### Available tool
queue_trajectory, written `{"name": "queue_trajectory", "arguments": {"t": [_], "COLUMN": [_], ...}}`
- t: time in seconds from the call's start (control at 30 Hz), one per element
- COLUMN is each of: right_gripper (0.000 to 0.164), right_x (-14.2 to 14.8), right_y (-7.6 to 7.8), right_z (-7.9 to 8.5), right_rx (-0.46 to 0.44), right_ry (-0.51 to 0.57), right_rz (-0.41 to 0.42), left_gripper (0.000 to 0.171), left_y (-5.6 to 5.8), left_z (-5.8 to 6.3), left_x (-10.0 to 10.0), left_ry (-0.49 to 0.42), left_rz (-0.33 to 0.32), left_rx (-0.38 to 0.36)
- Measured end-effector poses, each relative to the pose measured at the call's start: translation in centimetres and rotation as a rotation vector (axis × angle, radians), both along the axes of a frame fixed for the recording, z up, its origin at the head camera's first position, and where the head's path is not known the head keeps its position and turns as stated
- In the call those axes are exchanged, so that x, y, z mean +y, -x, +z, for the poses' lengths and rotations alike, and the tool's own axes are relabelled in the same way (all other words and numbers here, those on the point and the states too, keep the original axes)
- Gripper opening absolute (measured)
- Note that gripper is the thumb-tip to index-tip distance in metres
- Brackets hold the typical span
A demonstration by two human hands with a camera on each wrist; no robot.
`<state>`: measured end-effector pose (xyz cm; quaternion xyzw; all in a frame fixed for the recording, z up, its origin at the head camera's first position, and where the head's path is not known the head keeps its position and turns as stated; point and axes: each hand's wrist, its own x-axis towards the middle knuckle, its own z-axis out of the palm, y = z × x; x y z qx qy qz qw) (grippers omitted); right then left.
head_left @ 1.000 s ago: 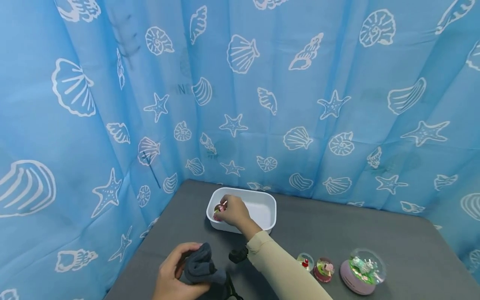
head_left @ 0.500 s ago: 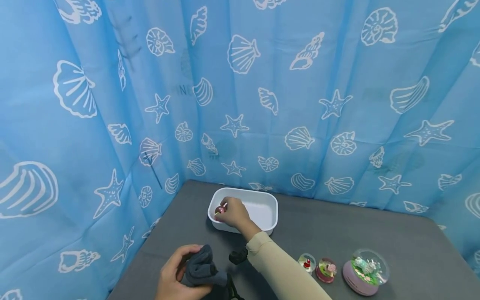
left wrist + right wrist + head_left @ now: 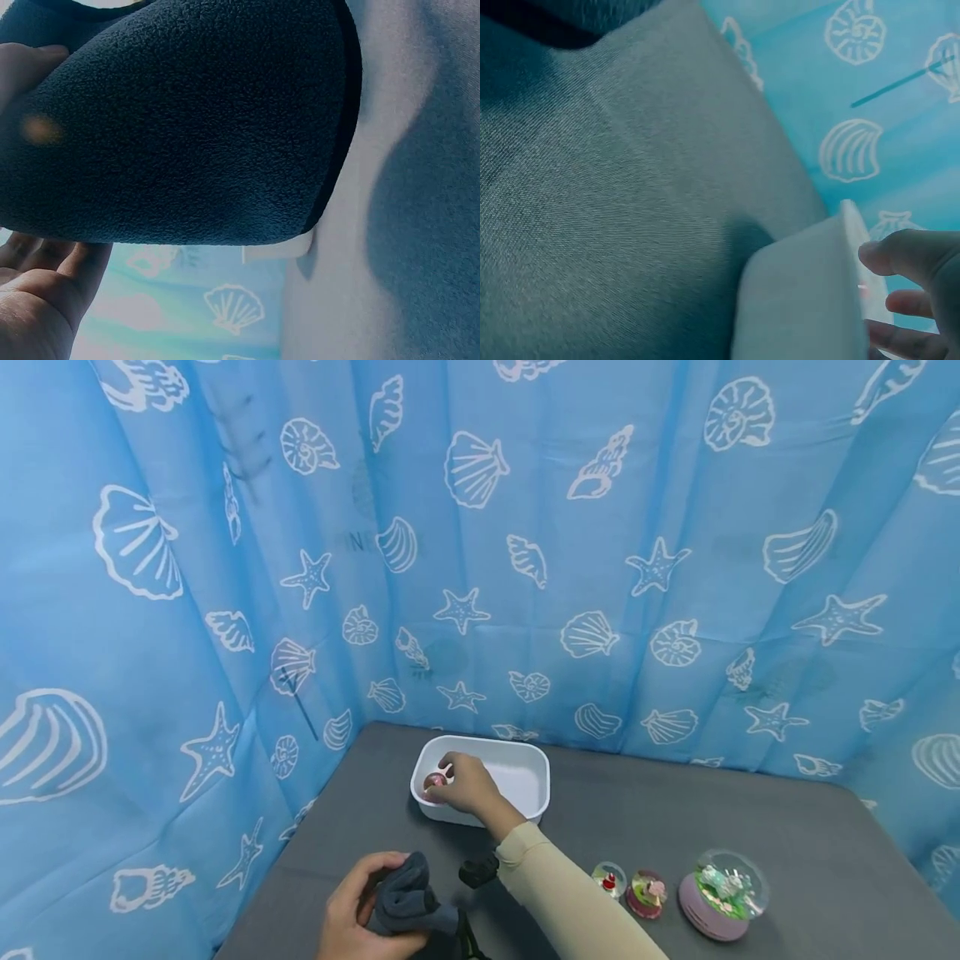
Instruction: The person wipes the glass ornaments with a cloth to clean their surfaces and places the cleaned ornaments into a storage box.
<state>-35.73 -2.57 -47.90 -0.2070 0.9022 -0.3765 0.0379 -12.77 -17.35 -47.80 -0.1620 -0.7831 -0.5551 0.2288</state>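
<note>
A white plastic tray (image 3: 525, 777) stands near the back of the table. My right hand (image 3: 468, 785) reaches over its left end, fingers apart around a small red-pink snow globe (image 3: 433, 782) that sits low inside. In the right wrist view thumb and fingers (image 3: 911, 255) show spread at the rim, with a pink speck between them; the tray wall hides most of the globe. My left hand (image 3: 360, 906) grips a folded dark grey-blue fleece cloth (image 3: 405, 893), which fills much of the left wrist view, thumb on one side and fingers behind.
At the right stand a small clear globe (image 3: 609, 880) with a red figure, a red-based globe (image 3: 647, 893) and a larger purple-based globe (image 3: 723, 895). A dark strap-like object (image 3: 477, 871) shows beside my right forearm. A blue shell-print curtain (image 3: 480, 568) hangs behind the grey table (image 3: 810, 843).
My right fingers have loosened around the small globe, which shows more of its dome and sits slightly farther left of the fingers. My left hand keeps its hold on the cloth.
</note>
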Motion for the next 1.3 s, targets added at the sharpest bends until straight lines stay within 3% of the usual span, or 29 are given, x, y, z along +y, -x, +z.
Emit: {"name": "queue_trajectory", "arguments": {"t": [0.2,0.43,0.8,1.3], "right_gripper": [0.044,0.039,0.038,0.034], "right_x": [1.9,4.5,9.8,18.6], "right_y": [-0.9,-2.4,-6.8,-10.8], "right_z": [1.5,3.1,5.8,5.4], "right_rx": [0.027,0.046,0.039,-0.044], "right_ry": [0.038,0.094,0.189,0.22], "right_rz": [0.017,0.032,0.102,0.053], "left_gripper": [0.076,0.076,0.077,0.078], "left_y": [0.3,0.7,1.2,1.8], "left_z": [0.3,0.5,1.1,0.8], "left_x": [0.8,1.3,2.1,2.5], "left_ry": [-0.009,-0.01,-0.029,-0.023], "left_rz": [0.027,0.012,-0.012,-0.064], "left_rx": [-0.018,0.009,0.028,0.046]}}
